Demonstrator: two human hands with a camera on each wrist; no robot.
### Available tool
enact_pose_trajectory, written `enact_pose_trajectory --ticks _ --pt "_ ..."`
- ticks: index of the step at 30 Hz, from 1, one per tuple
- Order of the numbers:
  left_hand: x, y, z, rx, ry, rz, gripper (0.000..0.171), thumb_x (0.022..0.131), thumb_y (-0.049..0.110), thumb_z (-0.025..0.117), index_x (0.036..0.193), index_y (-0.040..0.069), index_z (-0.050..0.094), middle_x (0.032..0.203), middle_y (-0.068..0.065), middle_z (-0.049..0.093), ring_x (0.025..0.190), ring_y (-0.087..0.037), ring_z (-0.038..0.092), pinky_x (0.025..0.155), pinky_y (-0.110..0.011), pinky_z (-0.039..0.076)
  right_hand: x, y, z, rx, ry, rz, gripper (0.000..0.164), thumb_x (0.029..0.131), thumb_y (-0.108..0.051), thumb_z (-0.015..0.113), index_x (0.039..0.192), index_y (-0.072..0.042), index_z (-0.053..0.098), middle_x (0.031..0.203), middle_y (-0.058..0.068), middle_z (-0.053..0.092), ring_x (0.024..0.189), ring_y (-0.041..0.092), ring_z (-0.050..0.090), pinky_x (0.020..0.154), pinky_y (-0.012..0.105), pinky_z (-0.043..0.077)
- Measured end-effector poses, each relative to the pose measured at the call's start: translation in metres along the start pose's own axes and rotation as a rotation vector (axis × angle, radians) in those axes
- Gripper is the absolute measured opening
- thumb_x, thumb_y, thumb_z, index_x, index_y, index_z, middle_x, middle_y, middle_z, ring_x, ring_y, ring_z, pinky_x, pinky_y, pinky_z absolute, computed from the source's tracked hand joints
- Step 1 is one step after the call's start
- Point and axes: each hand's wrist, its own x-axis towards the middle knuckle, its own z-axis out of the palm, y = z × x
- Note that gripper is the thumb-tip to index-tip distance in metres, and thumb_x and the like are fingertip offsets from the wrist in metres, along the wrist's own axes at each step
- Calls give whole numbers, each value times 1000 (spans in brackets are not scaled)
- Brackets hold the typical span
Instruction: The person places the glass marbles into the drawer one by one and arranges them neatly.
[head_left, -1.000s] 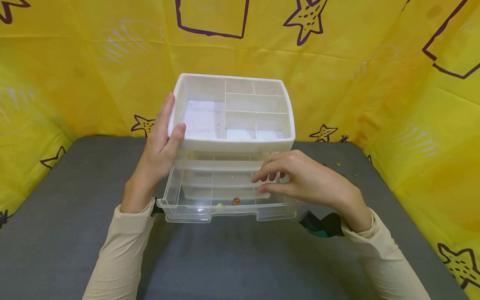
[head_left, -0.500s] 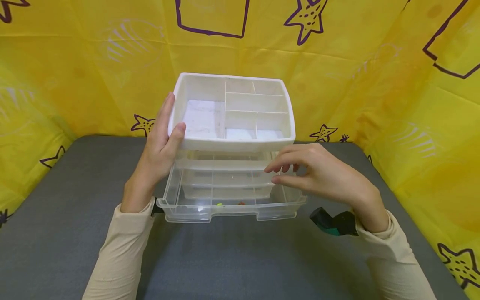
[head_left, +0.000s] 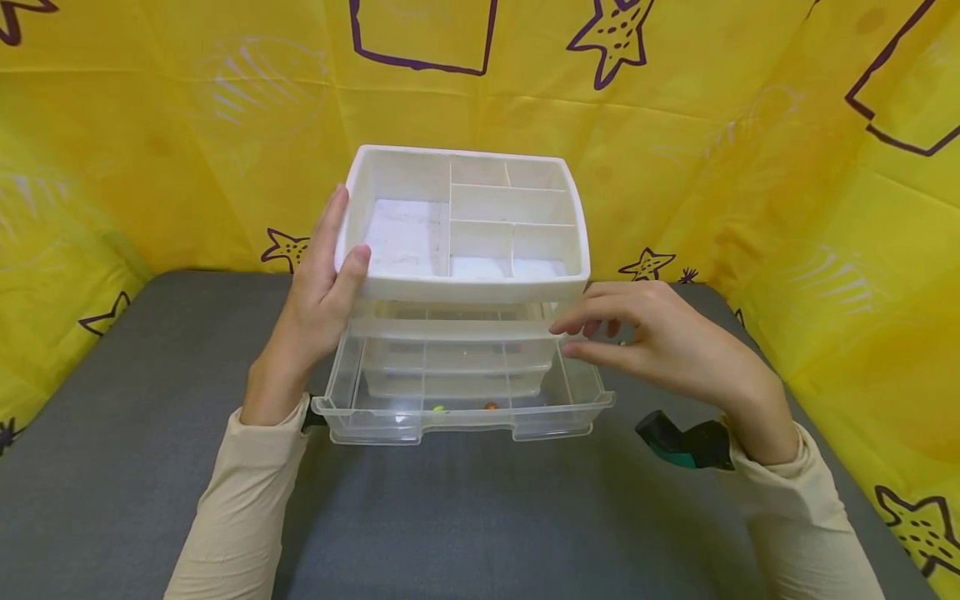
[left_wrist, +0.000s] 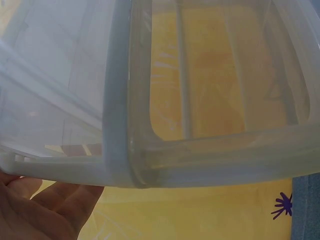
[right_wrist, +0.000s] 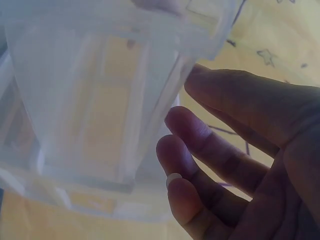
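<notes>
A white plastic drawer organizer (head_left: 465, 290) with a divided top tray stands on the table. My left hand (head_left: 311, 308) holds its left side, the thumb laid at the top rim. Below, a clear drawer (head_left: 375, 427) is pulled out toward me. Inside it, near the front wall, lie a small reddish-orange ball (head_left: 491, 406) and a small green piece (head_left: 438, 408). My right hand (head_left: 660, 350) hovers at the drawer's right side with relaxed, bent fingers and holds nothing. The right wrist view shows its fingertips (right_wrist: 182, 120) close beside the clear plastic.
Grey cloth (head_left: 465, 517) covers the table. A yellow patterned curtain (head_left: 225, 150) hangs behind and along both sides. A small green bit (head_left: 622, 342) lies on the table behind the right hand, which hides that area.
My right hand has drawn back to the right, from over the drawer to its side. The reddish-orange ball has shifted right along the drawer's front. The left hand and organizer stay put.
</notes>
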Motion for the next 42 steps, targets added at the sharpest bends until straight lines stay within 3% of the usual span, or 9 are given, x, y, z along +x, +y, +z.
enact_pose_trajectory --ticks 20,33,42 --pt "1 0 1 -18 4 3 61 102 10 43 158 5 21 166 -10 18 152 -21 17 124 -34 11 -17 19 -4 -30 85 54 29 80 -5 80 104 -20 75 91 -18 68 79 -2 57 70 16 47" --pt "0 0 0 -17 3 -2 61 103 14 44 158 6 20 166 -8 18 152 -18 19 123 -33 12 -24 40 2 -56 74 101 28 79 -5 81 103 -19 74 92 -14 70 81 -2 58 71 20 51" --pt "0 -1 1 -20 5 4 61 102 12 44 158 5 21 166 -8 19 152 -19 19 124 -33 12 -28 64 9 -63 68 185 21 83 -10 79 103 -16 74 92 -10 72 79 -2 59 72 21 51"
